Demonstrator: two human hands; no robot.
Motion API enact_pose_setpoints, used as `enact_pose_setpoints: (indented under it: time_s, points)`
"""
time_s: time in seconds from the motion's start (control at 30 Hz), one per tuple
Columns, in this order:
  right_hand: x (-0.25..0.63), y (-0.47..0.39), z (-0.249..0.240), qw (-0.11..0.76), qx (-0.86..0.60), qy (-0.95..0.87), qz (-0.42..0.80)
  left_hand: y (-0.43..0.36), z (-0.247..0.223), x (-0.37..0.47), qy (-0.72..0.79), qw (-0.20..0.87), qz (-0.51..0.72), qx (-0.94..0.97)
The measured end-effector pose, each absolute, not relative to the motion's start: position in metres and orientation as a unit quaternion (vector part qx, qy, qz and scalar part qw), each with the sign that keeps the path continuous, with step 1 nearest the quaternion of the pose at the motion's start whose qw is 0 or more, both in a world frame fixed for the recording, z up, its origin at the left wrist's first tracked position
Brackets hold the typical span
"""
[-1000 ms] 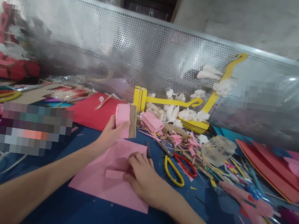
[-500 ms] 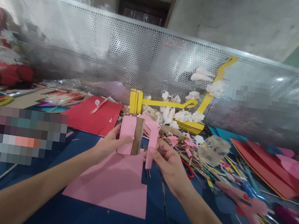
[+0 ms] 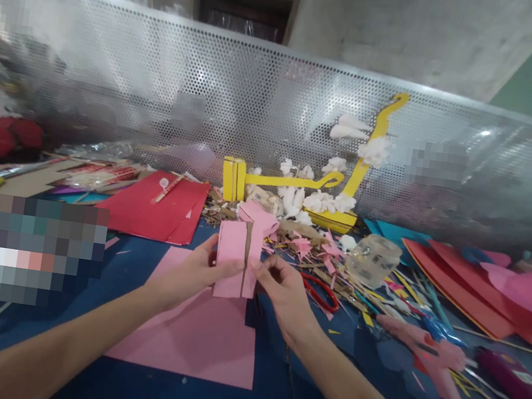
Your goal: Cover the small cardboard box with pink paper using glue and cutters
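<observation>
My left hand (image 3: pixel 197 269) is closed on a small cardboard block (image 3: pixel 231 247) faced with pink paper, its thumb flat across the front. A narrow pink paper strip (image 3: pixel 254 251) is pinched in my right hand (image 3: pixel 285 291) and lies along the block's right side. Between the strip and the pink facing, a thin line of brown cardboard shows. Below both hands, a larger pink paper sheet (image 3: pixel 196 342) with a notched right edge lies on the blue table surface (image 3: pixel 133 300). The fingers behind the block are hidden.
Red-handled scissors (image 3: pixel 324 293) and a pink glue gun (image 3: pixel 431 361) lie to the right, near a clear tape roll (image 3: pixel 373 261). Paper scraps (image 3: pixel 308 248) are strewn behind the hands. Yellow paper models (image 3: pixel 234 178) stand before a perforated metal panel (image 3: pixel 139 76). Red sheets (image 3: pixel 146 209) lie left.
My right hand has brought the pink strip leftward against the block, covering most of the exposed brown cardboard. My left hand still holds the block. The view has shifted slightly.
</observation>
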State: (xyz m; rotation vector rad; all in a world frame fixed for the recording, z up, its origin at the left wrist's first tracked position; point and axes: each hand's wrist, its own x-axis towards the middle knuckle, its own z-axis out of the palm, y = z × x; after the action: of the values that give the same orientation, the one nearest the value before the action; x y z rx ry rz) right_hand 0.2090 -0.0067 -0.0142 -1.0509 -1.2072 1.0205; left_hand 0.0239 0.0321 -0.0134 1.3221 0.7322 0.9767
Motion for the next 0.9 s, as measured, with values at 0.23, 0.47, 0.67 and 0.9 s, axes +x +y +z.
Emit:
enact_pose_setpoints:
  time_s: [0.23,0.47,0.67,0.9]
  points:
    - [0.2101,-0.0065,-0.0122,0.578,-0.469,-0.535,0.401,0.0314,-0.0107,0.0247,0.320,0.617,0.422,0.582]
    - [0.2105,-0.0064,-0.0140,0.572,-0.471,-0.540,0.399,0.0311,-0.0096,0.0231,0.315,0.614,0.421,0.589]
    - [0.2096,-0.0079,-0.0173,0.564,-0.466,-0.534,0.424,0.0307,-0.0102,0.0230,0.313,0.606,0.427,0.594]
    - [0.2077,-0.0073,-0.0201,0.585,-0.449,-0.515,0.437,0.0284,-0.0060,0.0233,0.303,0.623,0.418,0.588]
